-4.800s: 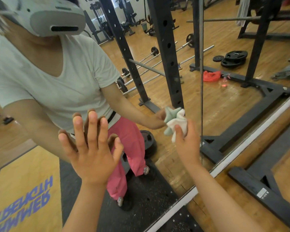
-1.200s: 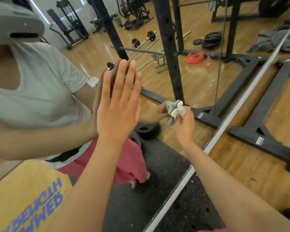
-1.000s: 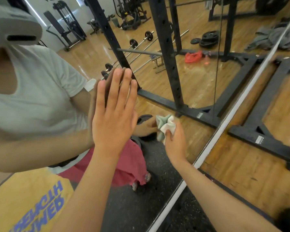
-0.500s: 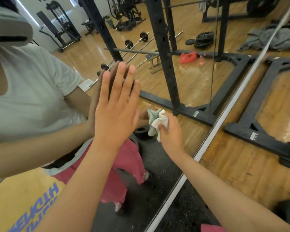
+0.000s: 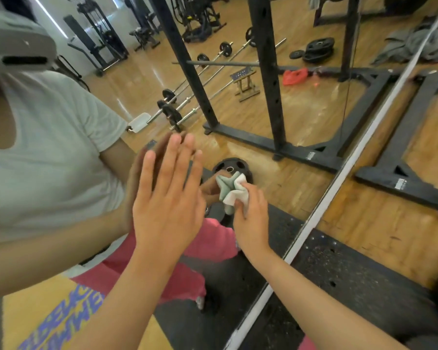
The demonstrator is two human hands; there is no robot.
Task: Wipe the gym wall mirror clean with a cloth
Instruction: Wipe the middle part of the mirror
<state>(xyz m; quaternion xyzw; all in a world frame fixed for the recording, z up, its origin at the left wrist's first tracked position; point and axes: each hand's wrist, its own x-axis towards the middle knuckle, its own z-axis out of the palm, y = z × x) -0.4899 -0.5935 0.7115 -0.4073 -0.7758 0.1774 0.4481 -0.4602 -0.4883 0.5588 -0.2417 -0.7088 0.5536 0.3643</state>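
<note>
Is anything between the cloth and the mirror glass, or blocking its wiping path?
Nothing visible lies between the cloth and the mirror: bunched in the right hand, it meets its own reflection. The left hand, fingers straight against the glass, sits just left of it and would block a leftward stroke.

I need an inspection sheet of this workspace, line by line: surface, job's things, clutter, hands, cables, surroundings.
Surface: mirror, white strip along its lower edge; smears cannot be judged.
Job's things: cloth, bunched, pressed on the glass.
Clutter: barbells and weight plates, seen only as reflections.
Hands: left hand flat on the glass, fingers straight; right hand grips the cloth.
Cables: nothing seen.
Surroundings: wooden floor, black mat, black rack base.
</note>
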